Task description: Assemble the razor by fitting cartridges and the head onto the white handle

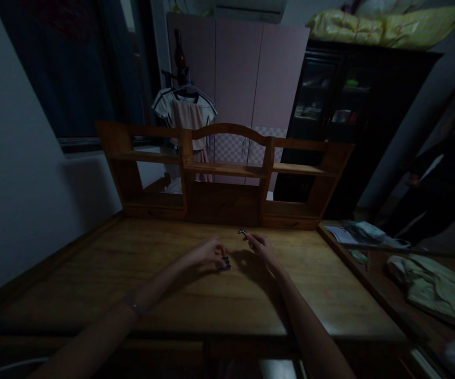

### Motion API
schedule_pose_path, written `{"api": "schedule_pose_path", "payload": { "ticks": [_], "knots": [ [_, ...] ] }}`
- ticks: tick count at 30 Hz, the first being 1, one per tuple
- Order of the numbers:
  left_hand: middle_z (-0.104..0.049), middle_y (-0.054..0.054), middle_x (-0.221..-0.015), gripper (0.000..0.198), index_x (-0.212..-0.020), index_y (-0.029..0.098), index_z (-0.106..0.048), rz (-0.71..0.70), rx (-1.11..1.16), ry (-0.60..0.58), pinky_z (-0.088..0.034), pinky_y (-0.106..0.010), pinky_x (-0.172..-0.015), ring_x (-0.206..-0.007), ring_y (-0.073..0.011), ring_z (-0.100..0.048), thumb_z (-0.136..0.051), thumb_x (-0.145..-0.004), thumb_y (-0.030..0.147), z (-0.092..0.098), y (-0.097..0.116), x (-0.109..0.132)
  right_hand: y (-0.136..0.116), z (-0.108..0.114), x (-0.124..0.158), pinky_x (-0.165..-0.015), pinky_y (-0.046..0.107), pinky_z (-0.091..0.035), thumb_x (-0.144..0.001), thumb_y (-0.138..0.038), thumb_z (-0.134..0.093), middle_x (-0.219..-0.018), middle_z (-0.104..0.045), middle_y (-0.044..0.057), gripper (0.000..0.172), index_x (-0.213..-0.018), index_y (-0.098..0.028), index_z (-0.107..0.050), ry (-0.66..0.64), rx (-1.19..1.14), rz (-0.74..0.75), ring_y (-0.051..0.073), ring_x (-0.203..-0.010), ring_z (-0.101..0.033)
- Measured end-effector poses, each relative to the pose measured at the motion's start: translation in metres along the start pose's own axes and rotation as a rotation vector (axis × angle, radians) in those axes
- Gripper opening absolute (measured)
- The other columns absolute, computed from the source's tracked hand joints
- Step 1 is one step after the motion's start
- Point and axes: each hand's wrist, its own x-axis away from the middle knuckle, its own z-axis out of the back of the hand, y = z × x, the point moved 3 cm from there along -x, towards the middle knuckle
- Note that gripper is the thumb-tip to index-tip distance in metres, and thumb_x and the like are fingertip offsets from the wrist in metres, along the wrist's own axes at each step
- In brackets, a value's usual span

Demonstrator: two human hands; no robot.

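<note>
Relation of the 2 hands to the small metal parts on the tabletop (211,316). The dark cluster (225,262) lies near the middle of the tabletop between its left and right edges, well in from the front edge. The left hand (211,253) is the nearer: the cluster sits just at its fingertips, on the side toward the tabletop's right edge. Its thumb and fingers are bent over the cluster; whether they grip it or merely touch it cannot be told. The right hand (259,247) is apart from the cluster, farther toward the right edge and the back edge, with 1 small metal piece (242,232) pinched in its fingertips. The long axis of this piece slants from the fingers toward the back left corner, its free end away from the hand. From the right hand, the cluster therefore lies toward the left edge and somewhat toward the front edge, with a gap between. The shadow beside the right hand suggests that it is raised off the wood. The number of pieces in the cluster is too small to count. A wooden rack (227,169) stands along the back edge.
</note>
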Motion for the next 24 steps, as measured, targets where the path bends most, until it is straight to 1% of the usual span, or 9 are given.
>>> {"api": "schedule_pose_path", "payload": {
  "ticks": [3, 4, 8, 13, 16, 19, 22, 24],
  "knots": [
    [-0.058, -0.008, -0.096, 0.046, -0.083, 0.016, -0.066, -0.005, -0.182, 0.044, -0.040, -0.028, -0.071, -0.089, -0.0219, -0.053, -0.082, -0.047, 0.041, -0.009, 0.008, -0.002, 0.001, 0.001, 0.000, -0.049, 0.024, -0.026, -0.078, -0.062, -0.052, -0.059, -0.044, -0.001, 0.050, -0.083, -0.015, -0.068, -0.009, -0.009, -0.003, 0.011, -0.054, -0.038],
    [-0.059, -0.007, -0.093, 0.047, -0.082, 0.016, -0.066, 0.009, -0.213, 0.035, -0.039, -0.027, -0.068, -0.087, -0.0216, -0.053, -0.082, -0.046, 0.040, -0.011, 0.009, -0.003, 0.002, 0.001, 0.000, -0.049, 0.024, -0.025, -0.078, -0.062, -0.052, -0.058, -0.044, -0.002, 0.050, -0.083, -0.015, -0.068, -0.005, -0.006, -0.003, 0.011, -0.053, -0.038],
    [-0.063, -0.005, -0.082, 0.042, -0.081, 0.016, -0.066, 0.081, -0.226, -0.033, -0.037, -0.025, -0.060, -0.078, -0.0200, -0.056, -0.081, -0.048, 0.036, -0.012, 0.012, -0.005, 0.003, 0.003, 0.000, -0.049, 0.024, -0.026, -0.078, -0.062, -0.051, -0.059, -0.043, -0.002, 0.050, -0.083, -0.016, -0.068, 0.002, 0.006, 0.004, 0.011, -0.054, -0.038],
    [-0.063, -0.004, -0.079, 0.037, -0.077, 0.016, -0.065, 0.146, -0.294, -0.022, -0.035, -0.025, -0.056, -0.074, -0.0196, -0.057, -0.080, -0.048, 0.034, -0.013, 0.020, -0.004, 0.004, 0.003, -0.001, -0.048, 0.023, -0.026, -0.077, -0.064, -0.050, -0.059, -0.044, -0.001, 0.052, -0.083, -0.015, -0.068, 0.008, 0.023, -0.009, 0.012, -0.055, -0.038],
    [-0.063, -0.004, -0.078, 0.036, -0.078, 0.016, -0.066, 0.135, -0.329, -0.018, -0.034, -0.024, -0.055, -0.072, -0.0186, -0.056, -0.078, -0.048, 0.033, -0.013, 0.025, -0.003, 0.004, 0.004, -0.001, -0.048, 0.023, -0.025, -0.077, -0.064, -0.050, -0.059, -0.044, -0.001, 0.053, -0.083, -0.015, -0.068, 0.014, 0.029, -0.010, 0.012, -0.054, -0.038],
    [-0.062, -0.002, -0.076, 0.033, -0.077, 0.016, -0.066, 0.098, -0.337, -0.063, -0.034, -0.024, -0.055, -0.070, -0.0174, -0.055, -0.077, -0.049, 0.030, -0.012, 0.026, -0.003, 0.004, 0.004, 0.000, -0.048, 0.023, -0.025, -0.078, -0.062, -0.050, -0.059, -0.043, -0.001, 0.050, -0.084, -0.015, -0.068, 0.007, 0.015, 0.001, 0.011, -0.054, -0.037],
    [-0.061, -0.002, -0.074, 0.033, -0.076, 0.016, -0.066, 0.050, -0.340, -0.112, -0.035, -0.023, -0.056, -0.070, -0.0169, -0.054, -0.077, -0.050, 0.031, -0.008, 0.022, -0.008, 0.004, 0.005, 0.000, -0.048, 0.023, -0.025, -0.079, -0.060, -0.051, -0.059, -0.042, -0.002, 0.049, -0.084, -0.015, -0.068, -0.003, -0.002, 0.007, 0.011, -0.053, -0.037],
    [-0.060, -0.002, -0.075, 0.035, -0.075, 0.016, -0.067, 0.031, -0.350, -0.124, -0.035, -0.023, -0.057, -0.072, -0.0174, -0.054, -0.079, -0.048, 0.034, -0.004, 0.016, -0.013, 0.005, 0.005, 0.000, -0.048, 0.023, -0.025, -0.079, -0.060, -0.051, -0.059, -0.042, -0.002, 0.049, -0.084, -0.015, -0.068, -0.009, -0.009, 0.005, 0.010, -0.053, -0.036]
  ]
}}
